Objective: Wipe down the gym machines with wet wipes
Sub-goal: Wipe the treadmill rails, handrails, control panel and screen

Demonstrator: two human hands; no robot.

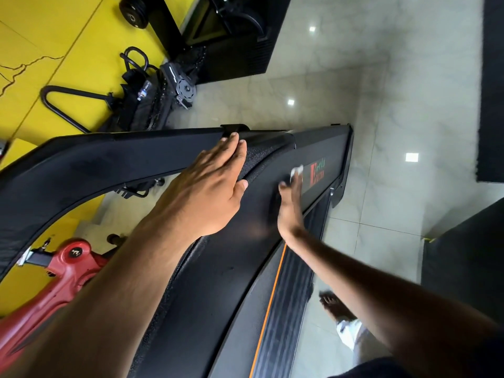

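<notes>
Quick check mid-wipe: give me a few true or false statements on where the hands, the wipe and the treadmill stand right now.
1. The left hand rests flat on the treadmill's textured side rail. True.
2. The white wipe is under the left hand. False: it is at the fingertips of the right hand, on the smooth black treadmill deck.
3. The wipe lies beside the red and green logo. True.
4. The floor beyond the treadmill is all yellow. False: pale glossy tiles lie to the right, yellow flooring only to the left.
5. A red machine stands at lower left. True.
</notes>
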